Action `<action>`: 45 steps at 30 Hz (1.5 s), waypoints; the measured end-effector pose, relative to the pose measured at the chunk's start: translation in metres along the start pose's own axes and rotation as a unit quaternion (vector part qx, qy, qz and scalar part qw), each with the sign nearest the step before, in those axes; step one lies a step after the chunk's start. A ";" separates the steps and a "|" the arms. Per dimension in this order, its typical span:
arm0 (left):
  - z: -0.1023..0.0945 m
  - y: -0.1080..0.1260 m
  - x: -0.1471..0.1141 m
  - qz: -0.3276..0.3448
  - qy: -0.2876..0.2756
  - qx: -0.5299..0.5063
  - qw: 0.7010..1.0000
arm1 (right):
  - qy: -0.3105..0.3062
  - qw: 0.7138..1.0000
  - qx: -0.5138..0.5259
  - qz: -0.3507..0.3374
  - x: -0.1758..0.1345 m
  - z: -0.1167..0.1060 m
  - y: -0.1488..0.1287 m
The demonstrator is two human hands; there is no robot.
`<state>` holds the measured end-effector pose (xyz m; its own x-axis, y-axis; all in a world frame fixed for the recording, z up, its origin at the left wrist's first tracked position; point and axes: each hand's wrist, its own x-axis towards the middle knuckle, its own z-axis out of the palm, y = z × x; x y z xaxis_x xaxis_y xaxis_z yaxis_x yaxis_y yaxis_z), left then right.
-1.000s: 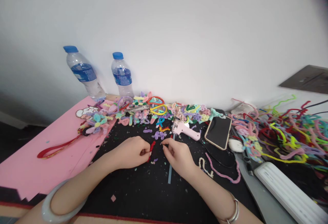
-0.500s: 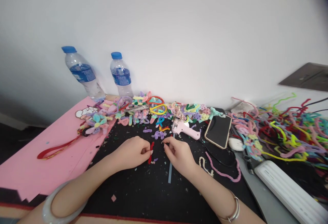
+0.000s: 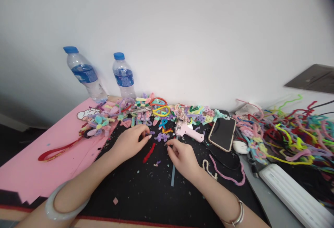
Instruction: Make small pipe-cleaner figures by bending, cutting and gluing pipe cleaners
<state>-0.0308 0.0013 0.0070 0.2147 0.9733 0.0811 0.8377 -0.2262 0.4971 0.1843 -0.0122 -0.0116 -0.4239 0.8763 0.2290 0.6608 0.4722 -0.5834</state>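
My left hand (image 3: 134, 140) reaches over the black mat, thumb and forefinger slightly apart around a short purple pipe cleaner piece (image 3: 152, 133). Just below its fingertips lies a short red pipe cleaner (image 3: 149, 153), loose on the mat. My right hand (image 3: 182, 156) is closed in a pinch over a grey-blue strip (image 3: 173, 175); whatever its fingertips hold is too small to make out. Between the hands and a little beyond them sits a purple pipe cleaner bow shape (image 3: 162, 137). A pink glue gun (image 3: 191, 132) rests behind my right hand.
Two water bottles (image 3: 123, 78) stand by the wall. Scissors with red and yellow handles (image 3: 161, 111) lie among pipe cleaner shapes. To the right are a phone (image 3: 222, 134), a white earbud case (image 3: 240, 147), a white power bank (image 3: 292, 193) and a pipe cleaner heap (image 3: 300, 134). Pink sheets (image 3: 52, 144) lie left.
My left hand has let go of the red pipe cleaner, which now lies tilted on the mat, and has moved up and left to the purple piece. My right hand has stayed put.
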 end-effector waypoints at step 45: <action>0.000 0.005 -0.005 -0.036 -0.252 -0.298 0.920 | -0.104 0.989 -0.030 -0.106 -0.001 -0.005 -0.008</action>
<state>-0.0273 -0.0044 0.0090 0.5004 0.8097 -0.3065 0.4668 0.0458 0.8832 0.1827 -0.0164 -0.0032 -0.6706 0.7215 0.1727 0.5761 0.6531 -0.4916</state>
